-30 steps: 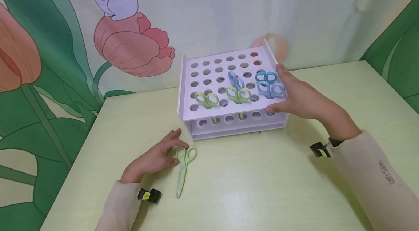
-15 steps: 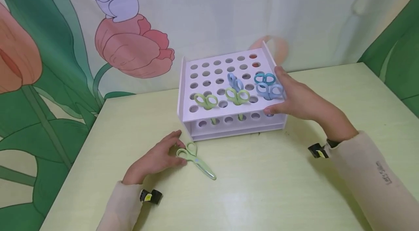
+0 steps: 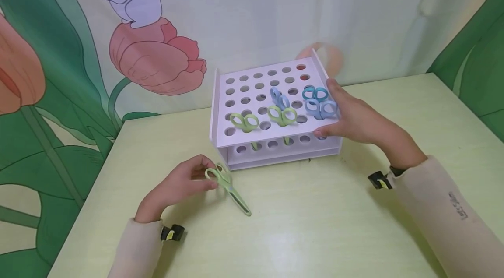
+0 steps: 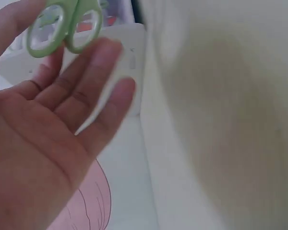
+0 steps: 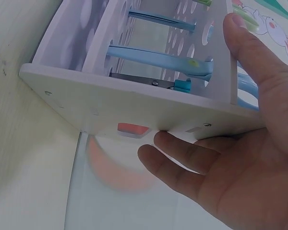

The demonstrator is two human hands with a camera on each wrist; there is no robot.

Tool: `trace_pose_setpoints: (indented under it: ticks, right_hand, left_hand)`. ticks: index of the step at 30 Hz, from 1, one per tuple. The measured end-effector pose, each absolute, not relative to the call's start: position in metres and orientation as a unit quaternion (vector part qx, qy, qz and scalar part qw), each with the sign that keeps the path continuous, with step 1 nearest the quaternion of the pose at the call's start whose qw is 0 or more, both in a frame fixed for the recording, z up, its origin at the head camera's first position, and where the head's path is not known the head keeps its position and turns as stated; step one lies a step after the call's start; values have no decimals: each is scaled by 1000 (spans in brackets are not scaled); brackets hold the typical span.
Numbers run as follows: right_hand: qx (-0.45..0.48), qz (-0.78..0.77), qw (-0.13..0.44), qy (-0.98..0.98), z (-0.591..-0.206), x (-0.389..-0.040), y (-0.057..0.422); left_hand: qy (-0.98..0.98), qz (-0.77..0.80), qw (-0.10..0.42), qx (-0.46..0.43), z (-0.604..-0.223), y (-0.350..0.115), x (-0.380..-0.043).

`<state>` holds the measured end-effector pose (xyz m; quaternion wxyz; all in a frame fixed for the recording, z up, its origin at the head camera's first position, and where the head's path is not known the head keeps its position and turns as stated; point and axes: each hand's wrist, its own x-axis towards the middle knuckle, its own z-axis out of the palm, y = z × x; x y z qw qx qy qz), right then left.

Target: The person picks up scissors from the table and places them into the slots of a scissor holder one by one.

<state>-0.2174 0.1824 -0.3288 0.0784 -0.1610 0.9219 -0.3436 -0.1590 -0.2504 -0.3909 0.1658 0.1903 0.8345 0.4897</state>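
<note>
Pale green scissors (image 3: 238, 201) are pinched by their handle loops between my left hand's (image 3: 179, 184) thumb and index finger. Their blades slant toward the lower right over the table, near the rack's front left corner. The left wrist view shows the loops (image 4: 67, 36), with the other fingers spread. My right hand (image 3: 364, 118) grips the right side of a white holed rack (image 3: 301, 130), thumb at the top front edge and fingers against the side panel (image 5: 149, 108). Green scissors (image 3: 282, 118), light blue scissors (image 3: 320, 111) and teal scissors (image 3: 315, 94) stand in its holes.
The rack stands at the back of a pale yellow-green table (image 3: 299, 225), close to a printed curtain (image 3: 252, 15) with flowers and a rabbit. Reddish colour shows through the holes at the rack's back right corner. Each wrist wears a small black camera.
The green scissors in my left hand have turned so their blades swing from pointing toward me to the lower right. The right hand keeps its grip on the rack.
</note>
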Motion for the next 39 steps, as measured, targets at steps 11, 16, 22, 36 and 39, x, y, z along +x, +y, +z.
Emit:
trace_pose_setpoints:
  ticks: [11, 16, 22, 36, 39]
  right_hand:
    - [-156, -343, 81, 923, -328, -217, 183]
    - [-158, -345, 81, 922, -328, -217, 183]
    - [-159, -345, 77, 922, -328, -217, 183]
    - [-164, -350, 72, 920, -328, -217, 183]
    - [-162, -350, 74, 920, -328, -217, 182]
  left_hand:
    - [741, 618, 139, 222, -377, -246, -155]
    - [711, 639, 133, 261, -363, -240, -150]
    - [738, 611, 127, 255, -335, -220, -144]
    - [724, 638, -76, 250, -277, -191, -159]
    - [690, 669, -134, 241, -269, -186, -166]
